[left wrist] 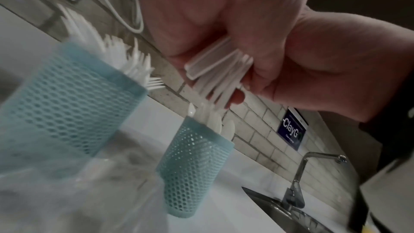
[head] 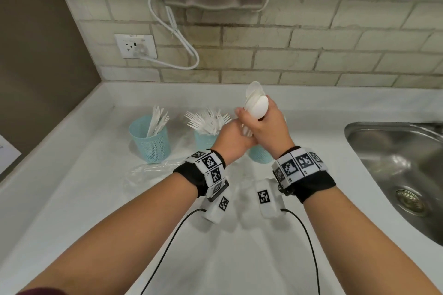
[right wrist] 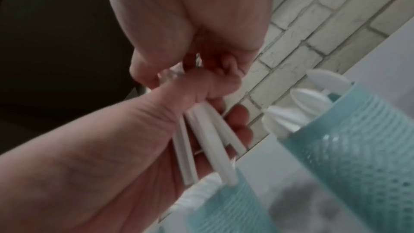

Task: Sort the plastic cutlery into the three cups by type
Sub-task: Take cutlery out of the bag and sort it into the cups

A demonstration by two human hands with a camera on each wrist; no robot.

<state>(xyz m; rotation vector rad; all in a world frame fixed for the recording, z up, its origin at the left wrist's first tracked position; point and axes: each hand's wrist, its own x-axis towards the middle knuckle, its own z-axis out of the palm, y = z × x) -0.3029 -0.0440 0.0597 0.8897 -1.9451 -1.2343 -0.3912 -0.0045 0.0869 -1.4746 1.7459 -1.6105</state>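
Observation:
Both hands hold one bundle of white plastic spoons [head: 256,102] above the counter, bowls up. My right hand [head: 266,125] grips the bundle just under the bowls. Curled round the handles [left wrist: 215,70] lower down is my left hand [head: 233,135]. The handle ends [right wrist: 208,139] stick out below the fingers. Three light blue mesh cups stand behind the hands. The left cup [head: 149,140] holds knives, the middle cup [head: 203,139] holds forks. The right cup [head: 259,155], mostly hidden by my hands, has spoons [left wrist: 220,125] in it.
A steel sink [head: 395,163] with a faucet [left wrist: 299,180] lies to the right. A crumpled clear plastic bag [head: 148,172] sits on the white counter [head: 96,211] in front of the cups. A wall socket [head: 135,45] with a looped cable is on the tiled wall.

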